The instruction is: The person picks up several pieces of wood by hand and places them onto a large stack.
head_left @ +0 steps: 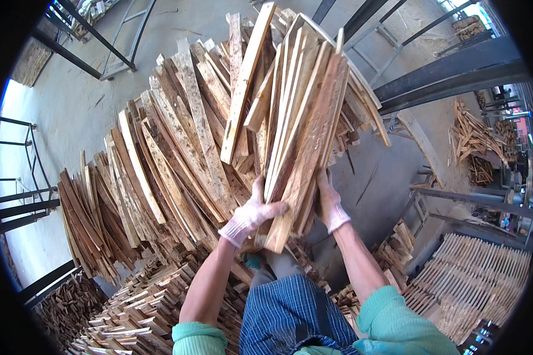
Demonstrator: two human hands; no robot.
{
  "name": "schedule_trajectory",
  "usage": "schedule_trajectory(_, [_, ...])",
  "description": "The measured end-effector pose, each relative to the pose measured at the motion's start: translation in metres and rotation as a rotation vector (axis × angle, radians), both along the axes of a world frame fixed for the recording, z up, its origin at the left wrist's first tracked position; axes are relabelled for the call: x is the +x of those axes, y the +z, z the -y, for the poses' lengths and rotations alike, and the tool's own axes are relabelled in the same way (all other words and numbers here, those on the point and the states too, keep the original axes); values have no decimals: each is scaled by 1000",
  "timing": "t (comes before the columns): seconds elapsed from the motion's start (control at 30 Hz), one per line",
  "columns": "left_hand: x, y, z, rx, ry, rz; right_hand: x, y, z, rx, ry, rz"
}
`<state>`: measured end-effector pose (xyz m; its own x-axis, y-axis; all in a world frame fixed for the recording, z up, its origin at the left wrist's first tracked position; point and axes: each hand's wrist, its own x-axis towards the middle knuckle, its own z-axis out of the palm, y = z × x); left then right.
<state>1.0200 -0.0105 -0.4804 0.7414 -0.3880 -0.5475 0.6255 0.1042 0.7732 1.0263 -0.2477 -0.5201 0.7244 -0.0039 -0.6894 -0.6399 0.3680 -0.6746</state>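
Between my two gloved hands is a bundle of rough wooden strips (pixel 305 130), its near ends toward me and its far ends fanning out over the pile. My left hand (pixel 256 212) grips the bundle's left side, with the thumb across the top near the close end. Pressed against the right side is my right hand (pixel 330 204), its fingers mostly hidden by the wood. Both gloves are whitish pink with knitted cuffs. Beneath and to the left spreads a long pile of loose wooden strips (pixel 189 124), some pale, some with brown bark edges.
Stacked short wood pieces (pixel 142 313) lie at the lower left. Neatly layered slats (pixel 474 284) stand at the lower right. A dark metal beam (pixel 450 74) juts in from the right, and a metal frame (pixel 115 65) stands at the far left. Scrap wood (pixel 477 139) heaps at the right.
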Motion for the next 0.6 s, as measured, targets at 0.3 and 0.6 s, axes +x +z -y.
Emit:
schedule_trajectory(0.3, [-157,101,-14,-365,133,-334,-99,135,-3,-95,102,-90])
schedule_trajectory(0.6, [-169,127,4,-262,105,-170,-123,125,-9,87,-117,-80])
